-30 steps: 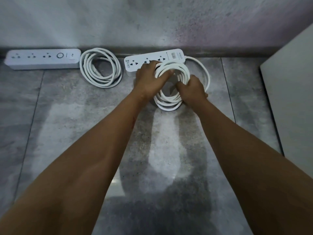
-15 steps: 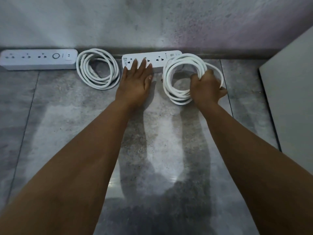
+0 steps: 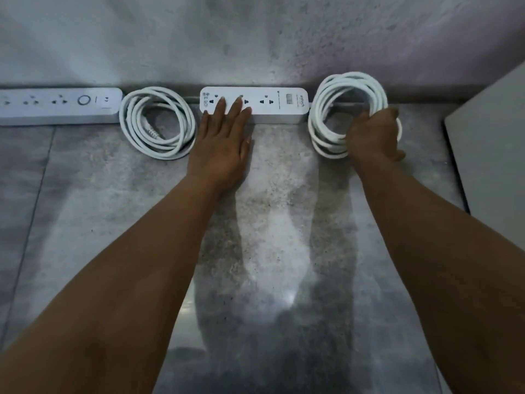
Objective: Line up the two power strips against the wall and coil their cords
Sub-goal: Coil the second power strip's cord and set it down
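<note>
Two white power strips lie along the base of the wall. The left strip (image 3: 56, 105) has its coiled white cord (image 3: 157, 123) flat on the floor just right of it. The right strip (image 3: 272, 105) sits further right, and my left hand (image 3: 223, 143) rests flat on the floor with its fingertips on the strip's left end. Right of that strip, my right hand (image 3: 372, 135) grips the second coiled cord (image 3: 341, 109), which stands tilted up against the wall.
The floor is grey stone tile (image 3: 85, 194) with grout lines. A grey plastered wall (image 3: 255, 38) runs along the back. A pale flat panel (image 3: 494, 155) occupies the right edge, close to the held coil.
My left hand let go of the coil and went flat onto the right strip, which now lies straight against the wall. My right hand carried the coil rightward, past the strip's right end.
</note>
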The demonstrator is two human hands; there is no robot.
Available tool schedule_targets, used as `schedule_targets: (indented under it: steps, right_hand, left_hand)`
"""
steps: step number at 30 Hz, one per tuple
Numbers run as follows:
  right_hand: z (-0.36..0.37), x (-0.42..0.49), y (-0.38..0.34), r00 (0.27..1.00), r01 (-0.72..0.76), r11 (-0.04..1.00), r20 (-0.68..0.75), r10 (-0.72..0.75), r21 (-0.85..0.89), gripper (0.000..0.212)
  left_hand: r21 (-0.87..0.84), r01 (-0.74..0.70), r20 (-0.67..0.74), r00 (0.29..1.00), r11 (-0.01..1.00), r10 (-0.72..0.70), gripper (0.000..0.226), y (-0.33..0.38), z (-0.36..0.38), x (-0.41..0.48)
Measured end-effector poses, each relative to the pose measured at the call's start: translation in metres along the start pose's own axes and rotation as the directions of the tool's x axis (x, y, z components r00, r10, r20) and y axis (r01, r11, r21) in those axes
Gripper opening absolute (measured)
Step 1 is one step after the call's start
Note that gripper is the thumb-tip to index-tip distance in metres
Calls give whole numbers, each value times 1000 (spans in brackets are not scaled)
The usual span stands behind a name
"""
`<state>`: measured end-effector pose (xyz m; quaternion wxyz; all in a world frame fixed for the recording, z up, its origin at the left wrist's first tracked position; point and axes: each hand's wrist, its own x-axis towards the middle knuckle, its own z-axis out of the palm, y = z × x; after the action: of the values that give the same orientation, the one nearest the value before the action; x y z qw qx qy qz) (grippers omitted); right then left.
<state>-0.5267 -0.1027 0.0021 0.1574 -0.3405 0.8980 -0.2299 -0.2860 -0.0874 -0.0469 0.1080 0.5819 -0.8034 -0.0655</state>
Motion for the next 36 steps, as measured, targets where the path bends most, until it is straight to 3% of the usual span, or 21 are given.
schedule_targets:
  steps: [3,7,9,13,16,19,22,27,31,34,36]
  right_hand:
    - [3,16,-4,998,-22,1000,64,21,8,50]
    - [18,35,-4,994,-64,985,72,76,-162,67]
    - [23,37,-3,1000,4,962,29,4,-273,60]
    - [19,28,-4,963,183,804,-62,-262,-566,47]
    - [25,29,6,910,273,776,-108,-400,-568,47]
    - [29,25,12,803,296,781,-300,-516,-551,45]
    - [25,16,11,856,324,828,-231,-463,-457,58]
    - [22,0,8,798,337,878,-391,-458,-341,50]
    - [24,-31,16,792,488,826,-254,-555,-282,64]
    - [35,-43,32,737,594,690,-63,-673,-412,77]
    - [40,-37,36,731,591,662,-40,-681,-461,74]
  left_hand:
    - [5,-2,-16,1000,1000,2,58,-1,4,0]
    - [-2,1,-35,999,1000,-1,57,0,7,1]
    - [-3,2,-39,999,1000,-2,57,0,8,1]
    - [-7,10,-27,1000,1000,-11,58,-1,7,1]
    - [-9,16,-18,1000,1000,-16,59,0,6,0]
    - [-4,18,-5,1000,1000,-18,59,1,4,0]
    - [-5,24,7,1000,1000,-24,59,3,2,1]
    - [5,29,36,999,1000,-29,58,4,0,1]
    - [10,52,76,996,999,-52,58,4,-3,3]
    - [21,60,98,993,998,-62,58,3,-4,3]
    - [24,61,105,992,998,-64,59,3,-4,3]
